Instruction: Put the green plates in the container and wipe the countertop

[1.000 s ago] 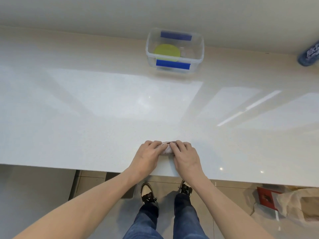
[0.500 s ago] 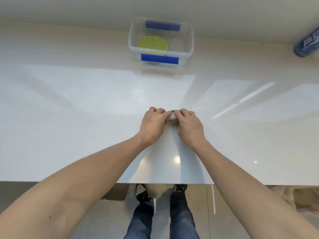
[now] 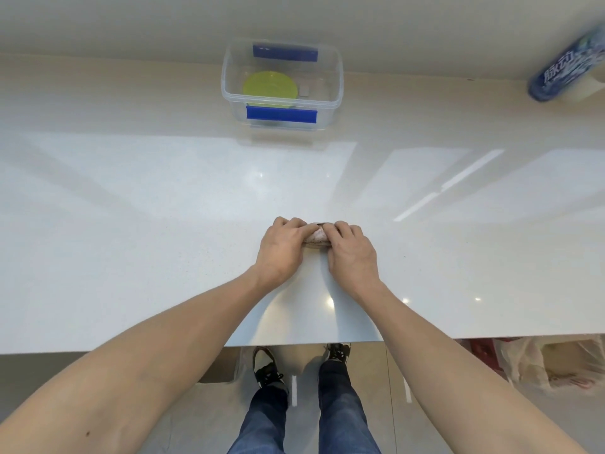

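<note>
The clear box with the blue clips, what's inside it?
Inside the container lies a stack of green plates, and beside it something small and pale. The top plate hides how many are stacked beneath.

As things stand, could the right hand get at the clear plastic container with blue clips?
Probably yes: bare white countertop lies between the right hand and the clear plastic container, but that hand now grips a small cloth.

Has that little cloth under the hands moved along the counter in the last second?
Yes. The cloth, pressed under both the left hand and right hand, has slid away from the countertop's near edge, toward the clear container at the back.
</note>
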